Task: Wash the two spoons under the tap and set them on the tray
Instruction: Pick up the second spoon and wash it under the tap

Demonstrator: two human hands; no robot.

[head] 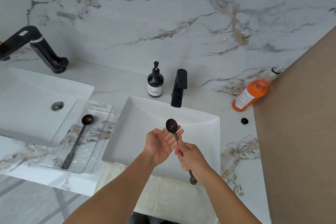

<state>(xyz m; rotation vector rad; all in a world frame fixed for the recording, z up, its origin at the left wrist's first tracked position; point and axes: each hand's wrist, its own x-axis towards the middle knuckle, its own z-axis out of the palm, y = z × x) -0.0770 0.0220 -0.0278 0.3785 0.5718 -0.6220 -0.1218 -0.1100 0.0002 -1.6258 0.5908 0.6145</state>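
Note:
My right hand [190,156] grips the handle of a dark long-handled spoon [171,126], bowl up, over the white sink [200,122] just below the black tap [179,89]. My left hand [161,143] is open, palm up, with its fingertips touching the spoon just under the bowl. No water stream is visible from the tap. A second dark spoon [80,136] lies lengthwise in the clear tray [99,104] on the counter left of the sink, bowl toward the wall.
A black pump soap bottle [155,82] stands left of the tap. An orange bottle [252,92] leans at the right by a brown panel [300,123]. A second sink [27,100] with its own black tap [36,47] lies left. A towel [163,194] hangs at the counter's front edge.

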